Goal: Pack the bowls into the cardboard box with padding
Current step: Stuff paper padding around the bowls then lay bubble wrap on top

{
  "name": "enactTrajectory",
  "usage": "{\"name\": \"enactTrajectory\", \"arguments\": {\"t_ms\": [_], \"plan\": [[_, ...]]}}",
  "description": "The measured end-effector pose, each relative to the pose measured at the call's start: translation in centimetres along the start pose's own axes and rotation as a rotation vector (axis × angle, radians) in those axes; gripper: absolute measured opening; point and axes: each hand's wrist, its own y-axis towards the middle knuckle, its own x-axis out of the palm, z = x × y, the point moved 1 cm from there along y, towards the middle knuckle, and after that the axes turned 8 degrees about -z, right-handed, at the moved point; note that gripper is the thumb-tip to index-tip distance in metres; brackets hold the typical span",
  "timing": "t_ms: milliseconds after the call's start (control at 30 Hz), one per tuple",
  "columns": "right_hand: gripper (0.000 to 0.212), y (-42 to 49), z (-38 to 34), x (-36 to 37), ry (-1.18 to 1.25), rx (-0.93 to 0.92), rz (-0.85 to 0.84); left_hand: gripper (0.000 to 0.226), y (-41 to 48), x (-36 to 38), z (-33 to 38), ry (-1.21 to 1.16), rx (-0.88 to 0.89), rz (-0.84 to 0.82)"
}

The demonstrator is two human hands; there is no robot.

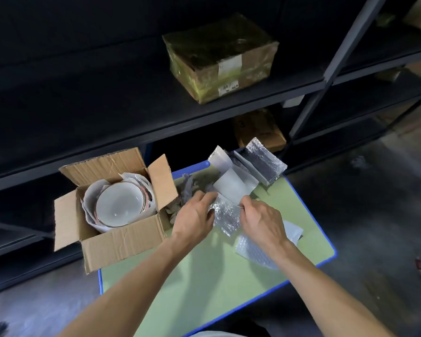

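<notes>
Over the pale green, blue-edged tabletop point(204, 276), the left hand point(195, 220) and right hand point(263, 222) pinch a crinkled silvery bubble-wrap sheet point(225, 215), seemingly unfolding it. The white gold-rimmed bowls point(118, 205) sit paper-lined in the open brown cardboard box point(122, 239); next, the padding needs tucking over them.

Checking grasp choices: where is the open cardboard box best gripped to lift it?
Probably low on the left and right walls of the cardboard box, coming in from both sides: its flaps stand open and loose, and the bowls inside add weight.
</notes>
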Motion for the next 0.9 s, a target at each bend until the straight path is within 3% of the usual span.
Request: {"name": "enactTrajectory", "arguments": {"t_ms": [167, 367, 733, 900], "plan": [[0.005, 0.2, 0.5, -1.6, 0.017, -0.016, 0.053, 0.056, 0.5, -1.1, 0.1, 0.005, 0.007, 0.06], [0.009, 0.3, 0.8, -1.9, 0.104, -0.044, 0.03, 0.029, 0.7, -1.5, 0.5, -0.011, 0.04, 0.062], [0.015, 0.0, 0.6, 0.1, 0.302, -0.094, -0.122, 0.034, 0.7, -0.9, 1.4, -0.1, -0.019, -0.239], [0.016, 0.1, 0.2, -0.9, 0.367, -0.118, -0.114, 0.029, 0.4, -1.1, 1.7, -0.1, 0.015, -0.232]]}}
